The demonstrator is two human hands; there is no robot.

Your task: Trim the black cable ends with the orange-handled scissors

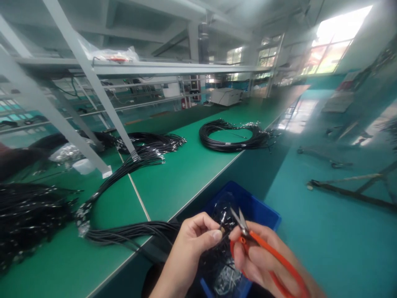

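My left hand [194, 242] is closed in a pinch, thumb against forefinger, on a thin black cable with a silver metal tip [223, 218] pointing up. Just to its right, my right hand [263, 254] grips a pair of scissors [279, 257] with orange-red handles. Their blades point up and to the left, slightly apart, close to the cable tip but not visibly touching it. Below both hands stands a blue bin [263, 207] holding dark pieces and clear plastic. A bundle of black cables [133, 232] runs off the bench edge behind my left wrist.
On the green bench [173, 182] lie a coil of black cables [223, 145], further bundles, and a dark cable pile [31, 219] at left. Slanting white shelf posts [93, 82] rise from the bench. A wheeled metal frame [356, 184] stands on the floor at right.
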